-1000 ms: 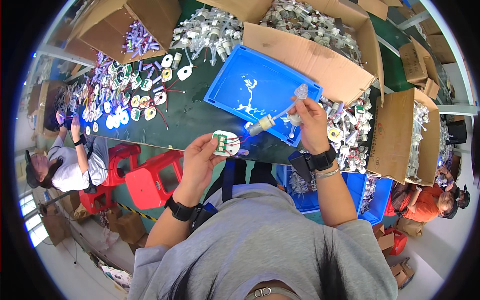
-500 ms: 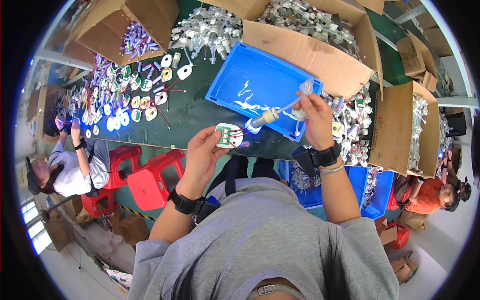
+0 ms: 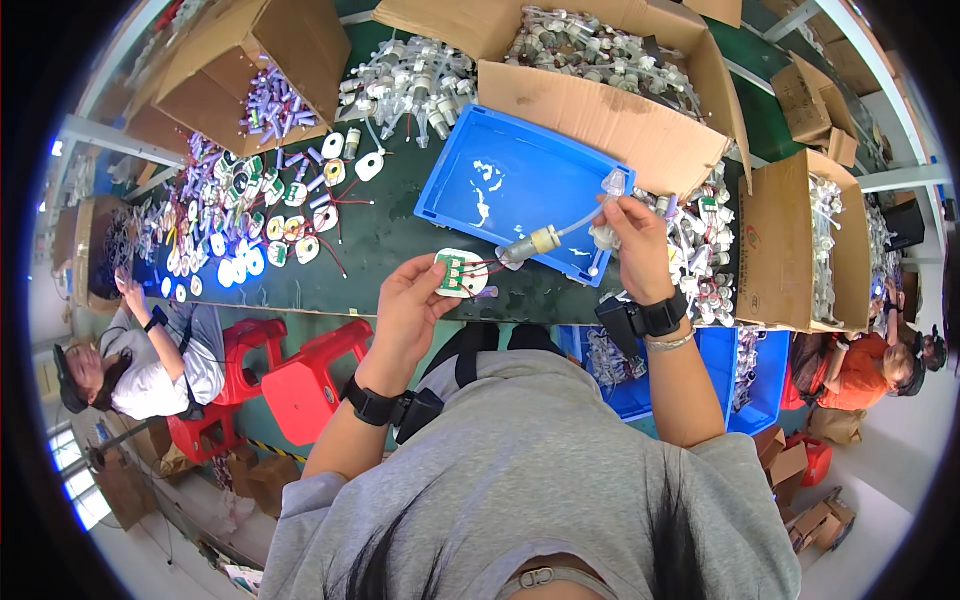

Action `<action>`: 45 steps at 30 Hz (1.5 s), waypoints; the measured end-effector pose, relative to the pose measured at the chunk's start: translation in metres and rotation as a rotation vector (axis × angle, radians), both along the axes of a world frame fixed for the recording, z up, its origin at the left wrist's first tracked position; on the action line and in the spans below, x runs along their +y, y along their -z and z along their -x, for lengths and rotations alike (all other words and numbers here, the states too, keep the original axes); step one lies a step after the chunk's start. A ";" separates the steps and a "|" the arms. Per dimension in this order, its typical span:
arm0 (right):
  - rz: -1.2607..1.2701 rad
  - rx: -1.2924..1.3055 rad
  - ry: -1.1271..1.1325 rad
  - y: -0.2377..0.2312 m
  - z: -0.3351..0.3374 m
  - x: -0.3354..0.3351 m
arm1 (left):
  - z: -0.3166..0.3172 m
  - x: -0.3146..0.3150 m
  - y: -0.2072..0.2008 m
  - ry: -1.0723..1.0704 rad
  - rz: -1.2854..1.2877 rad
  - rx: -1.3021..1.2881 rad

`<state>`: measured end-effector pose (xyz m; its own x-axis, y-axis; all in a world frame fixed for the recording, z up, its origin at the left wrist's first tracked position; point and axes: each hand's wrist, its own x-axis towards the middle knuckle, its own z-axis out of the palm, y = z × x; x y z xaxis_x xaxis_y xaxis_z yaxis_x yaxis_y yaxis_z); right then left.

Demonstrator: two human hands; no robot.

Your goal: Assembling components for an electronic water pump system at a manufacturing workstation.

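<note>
Head view, small motor (image 3: 531, 245) held slanting, left hand (image 3: 408, 303) low, right hand (image 3: 632, 232) high

A long dark green workbench (image 3: 380, 235) runs across the room, with red plastic stools (image 3: 300, 375) just beside its near edge and what seems a bright window (image 3: 75, 490) beyond them.

The counter (image 3: 380, 235) is dark green. At twelve o'clock sits a bright blue tray (image 3: 520, 190) with white glare patches. The small board (image 3: 462, 273) is white with green blocks and red wires. The motor (image 3: 530, 245) is silver and brass-yellow. Cardboard boxes (image 3: 600, 110) are plain brown; at eight o'clock the stools (image 3: 300, 385) are red.
</note>
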<state>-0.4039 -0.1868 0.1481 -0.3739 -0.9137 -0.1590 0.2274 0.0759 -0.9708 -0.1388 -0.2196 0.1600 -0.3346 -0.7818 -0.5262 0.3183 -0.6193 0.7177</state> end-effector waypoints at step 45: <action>0.081 0.414 0.158 -0.010 -0.016 0.090 | -0.004 0.052 -0.036 0.037 0.183 0.065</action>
<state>-0.3874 -0.0967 0.1578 -0.5265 -0.8439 0.1034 -0.1791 -0.0087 -0.9838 -0.1349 -0.1672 0.1963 -0.3936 -0.8488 -0.3529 0.3473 -0.4928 0.7978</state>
